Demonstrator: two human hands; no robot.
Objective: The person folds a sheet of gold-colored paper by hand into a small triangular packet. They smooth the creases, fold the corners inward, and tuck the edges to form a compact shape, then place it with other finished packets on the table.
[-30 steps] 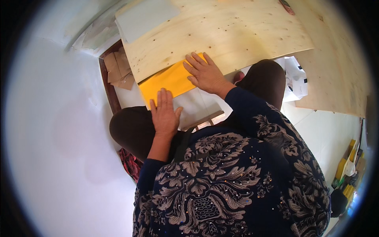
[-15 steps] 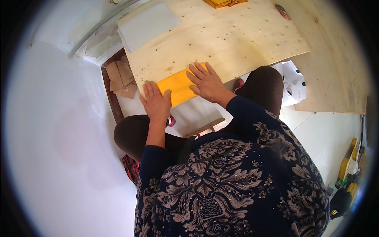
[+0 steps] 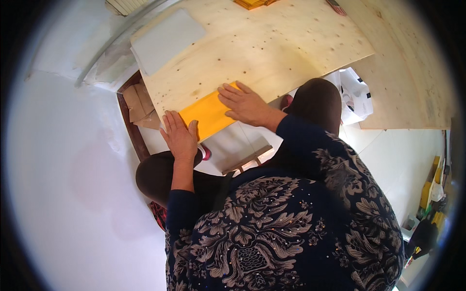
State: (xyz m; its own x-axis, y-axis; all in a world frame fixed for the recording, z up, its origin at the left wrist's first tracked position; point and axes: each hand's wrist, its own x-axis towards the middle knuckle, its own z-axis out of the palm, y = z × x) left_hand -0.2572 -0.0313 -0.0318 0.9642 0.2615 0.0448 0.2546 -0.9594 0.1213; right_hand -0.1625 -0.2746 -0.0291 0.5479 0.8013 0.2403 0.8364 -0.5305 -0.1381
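Left hand (image 3: 180, 137) and right hand (image 3: 245, 103) flat, fingers spread, apparently pressing yellow sheet (image 3: 208, 115).

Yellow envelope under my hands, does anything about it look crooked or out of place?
The yellow envelope lies askew, overhanging the near edge of the plywood board. The left hand and right hand both press flat on it. No tear or spill shows.
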